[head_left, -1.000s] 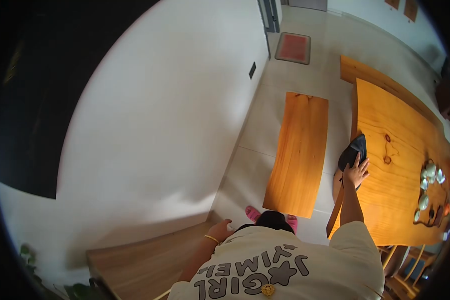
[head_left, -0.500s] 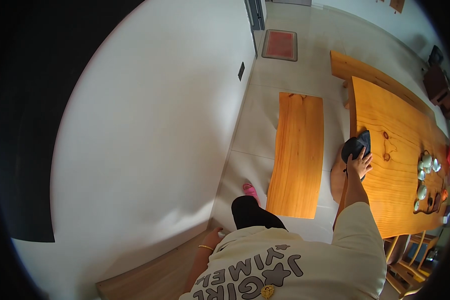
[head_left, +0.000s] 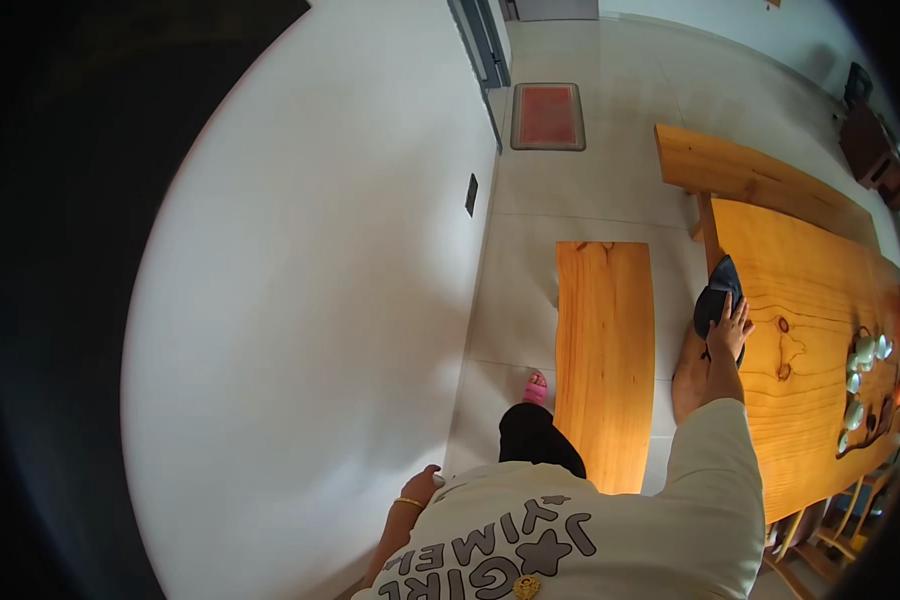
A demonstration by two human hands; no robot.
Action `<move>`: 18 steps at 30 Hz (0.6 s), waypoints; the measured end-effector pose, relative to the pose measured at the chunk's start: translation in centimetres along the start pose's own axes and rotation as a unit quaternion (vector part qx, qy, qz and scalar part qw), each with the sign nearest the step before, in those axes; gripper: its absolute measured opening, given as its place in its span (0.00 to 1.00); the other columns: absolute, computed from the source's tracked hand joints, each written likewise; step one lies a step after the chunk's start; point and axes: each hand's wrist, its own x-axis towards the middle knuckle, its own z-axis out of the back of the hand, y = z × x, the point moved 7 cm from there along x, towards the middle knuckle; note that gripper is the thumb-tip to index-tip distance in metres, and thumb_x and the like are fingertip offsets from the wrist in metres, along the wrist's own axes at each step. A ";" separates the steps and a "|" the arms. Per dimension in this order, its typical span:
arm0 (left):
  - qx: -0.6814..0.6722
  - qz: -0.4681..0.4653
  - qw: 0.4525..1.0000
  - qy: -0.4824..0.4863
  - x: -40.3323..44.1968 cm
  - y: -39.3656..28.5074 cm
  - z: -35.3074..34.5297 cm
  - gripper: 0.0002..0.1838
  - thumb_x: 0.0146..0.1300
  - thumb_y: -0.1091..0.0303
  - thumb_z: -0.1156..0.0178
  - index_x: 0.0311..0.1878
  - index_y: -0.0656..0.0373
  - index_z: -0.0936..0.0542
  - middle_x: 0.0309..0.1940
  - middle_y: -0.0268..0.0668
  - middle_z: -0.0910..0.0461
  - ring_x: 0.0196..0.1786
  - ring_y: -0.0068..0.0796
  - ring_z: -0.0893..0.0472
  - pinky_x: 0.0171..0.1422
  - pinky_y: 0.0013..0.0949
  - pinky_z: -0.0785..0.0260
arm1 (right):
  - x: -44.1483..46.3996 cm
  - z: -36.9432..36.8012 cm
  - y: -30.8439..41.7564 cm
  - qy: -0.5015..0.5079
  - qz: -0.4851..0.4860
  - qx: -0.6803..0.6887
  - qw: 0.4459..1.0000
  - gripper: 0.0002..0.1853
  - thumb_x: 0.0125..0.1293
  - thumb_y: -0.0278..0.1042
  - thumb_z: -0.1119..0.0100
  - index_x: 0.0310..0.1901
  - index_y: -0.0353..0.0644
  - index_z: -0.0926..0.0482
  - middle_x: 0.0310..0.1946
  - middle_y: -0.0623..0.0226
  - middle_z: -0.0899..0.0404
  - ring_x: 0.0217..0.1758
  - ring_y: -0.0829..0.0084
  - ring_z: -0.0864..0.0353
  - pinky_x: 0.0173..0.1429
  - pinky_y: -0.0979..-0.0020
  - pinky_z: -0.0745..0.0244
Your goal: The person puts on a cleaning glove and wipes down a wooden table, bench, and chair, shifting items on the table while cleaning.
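Observation:
My right hand (head_left: pixel 730 330) lies over a dark cloth item (head_left: pixel 708 303), perhaps a cap, at the near left edge of the wooden table (head_left: pixel 800 270). The fingers are stretched out and spread, with their tips reaching past the dark item towards the tabletop. Part of that item hangs over the table edge, and its exact kind is unclear. Low at my left side is my left hand (head_left: pixel 422 486), with a bracelet at the wrist. Its fingers look curled by a small pale object (head_left: pixel 438 481) that I cannot make out.
A wooden bench (head_left: pixel 605 350) stands between the white wall (head_left: pixel 310 300) and the table; another bench (head_left: pixel 750 170) is beyond the table. Teaware (head_left: pixel 855 415) sits on the table's right part. A red mat (head_left: pixel 548 115) lies by the doorway. Wooden chairs (head_left: pixel 855 525) stand at lower right.
The view has shifted, so bench, mat and table appear lower. My right hand stays on the dark item at the table edge. A foot in a pink slipper shows beside the bench.

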 end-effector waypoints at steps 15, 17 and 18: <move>0.110 -0.115 0.986 0.052 15.8 -19.6 16.9 0.33 0.53 0.52 0.35 0.62 0.52 0.28 0.49 0.52 0.19 0.53 0.52 0.20 0.60 0.45 0.30 | 16.1 3.4 6.6 0.009 0.014 0.027 1.000 0.48 0.63 0.46 0.38 0.77 0.63 0.60 0.79 0.59 0.65 0.81 0.61 0.63 0.77 0.43 0.57; 0.136 -0.121 0.981 0.069 18.3 -21.6 18.4 0.35 0.50 0.50 0.35 0.62 0.53 0.27 0.51 0.50 0.19 0.55 0.49 0.21 0.61 0.43 0.30 | 17.7 5.0 7.5 0.006 0.003 0.028 1.000 0.47 0.63 0.45 0.38 0.76 0.64 0.59 0.79 0.61 0.65 0.81 0.62 0.62 0.77 0.44 0.57; 0.163 -0.132 0.975 0.078 19.7 -22.7 19.1 0.35 0.50 0.49 0.35 0.61 0.53 0.26 0.51 0.50 0.19 0.55 0.49 0.20 0.61 0.42 0.29 | 18.1 5.4 7.7 0.016 -0.011 0.033 0.999 0.47 0.63 0.46 0.38 0.76 0.65 0.59 0.79 0.62 0.64 0.81 0.63 0.62 0.77 0.44 0.57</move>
